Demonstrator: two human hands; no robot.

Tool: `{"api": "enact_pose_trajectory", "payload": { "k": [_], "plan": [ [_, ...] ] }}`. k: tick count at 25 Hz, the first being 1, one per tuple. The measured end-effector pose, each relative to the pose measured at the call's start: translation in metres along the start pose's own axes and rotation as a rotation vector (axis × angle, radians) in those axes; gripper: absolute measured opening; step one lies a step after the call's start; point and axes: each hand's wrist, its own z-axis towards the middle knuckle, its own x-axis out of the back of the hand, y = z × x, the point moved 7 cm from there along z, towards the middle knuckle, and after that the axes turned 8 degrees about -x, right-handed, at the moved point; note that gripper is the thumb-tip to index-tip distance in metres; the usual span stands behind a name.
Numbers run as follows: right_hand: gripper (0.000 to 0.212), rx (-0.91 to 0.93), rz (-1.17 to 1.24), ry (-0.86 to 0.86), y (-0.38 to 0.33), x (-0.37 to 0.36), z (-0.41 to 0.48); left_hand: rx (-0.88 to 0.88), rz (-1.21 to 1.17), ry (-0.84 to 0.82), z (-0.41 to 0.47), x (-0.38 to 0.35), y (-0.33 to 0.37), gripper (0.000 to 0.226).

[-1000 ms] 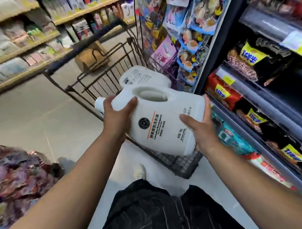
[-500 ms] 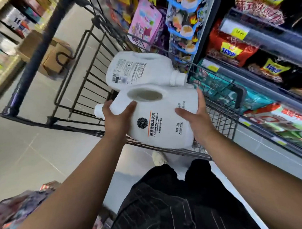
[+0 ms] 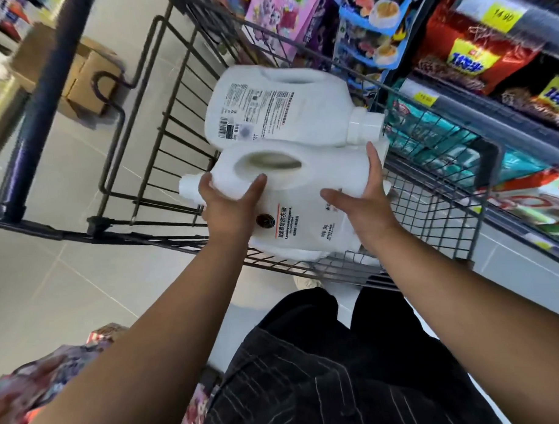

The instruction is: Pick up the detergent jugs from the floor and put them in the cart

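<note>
I hold a white detergent jug (image 3: 303, 211) sideways over the near part of the dark wire cart (image 3: 161, 133), cap pointing left, label facing me. My left hand (image 3: 230, 207) grips its neck end by the cap. My right hand (image 3: 363, 205) clasps its base end. A second white detergent jug (image 3: 281, 107) lies on its side inside the cart just beyond, cap to the right, barcode label up. The two jugs touch or nearly touch.
Store shelves with snack bags (image 3: 475, 56) and price tags run along the right, close to the cart. A cardboard box (image 3: 77, 79) sits on the tiled floor beyond the cart's handle (image 3: 36, 103). Colourful packets (image 3: 55, 372) lie at lower left. My dark trousers fill the bottom centre.
The jug in my hands has travelled forward and down over the cart's near rim, closer to the jug lying inside. My view has tilted downward.
</note>
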Motion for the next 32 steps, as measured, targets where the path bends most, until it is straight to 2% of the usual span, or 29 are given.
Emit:
{"api": "enact_pose_trajectory", "payload": {
  "k": [2,5,9,13,18,22,26,32],
  "plan": [
    [0.104,0.003,0.004,0.052,-0.001,-0.004,0.002,0.014,0.163,-0.044,-0.004,-0.015,0.007,0.120],
    [0.102,-0.007,-0.021,0.085,-0.001,-0.001,0.004,0.019,0.204,-0.046,-0.006,-0.021,0.012,0.120],
    [0.102,-0.050,-0.078,0.082,0.001,0.004,0.003,-0.292,0.299,-0.041,-0.010,-0.015,0.021,0.107],
    [0.102,-0.062,-0.083,0.097,0.001,0.013,-0.002,-0.480,0.394,-0.076,-0.017,-0.027,0.035,0.100],
    [0.119,-0.109,-0.132,0.066,0.010,0.012,-0.011,-0.528,0.467,-0.171,-0.027,-0.045,0.034,0.098],
    [0.107,-0.108,-0.161,0.063,0.007,0.021,-0.013,-0.615,0.505,-0.202,-0.036,-0.058,0.029,0.095],
    [0.111,-0.087,-0.254,0.082,0.006,0.024,-0.012,-0.644,0.554,-0.215,-0.036,-0.061,0.026,0.095],
    [0.102,-0.055,-0.399,0.074,0.000,0.022,-0.009,-0.653,0.668,-0.238,-0.029,-0.060,0.013,0.101]
  ]
}}
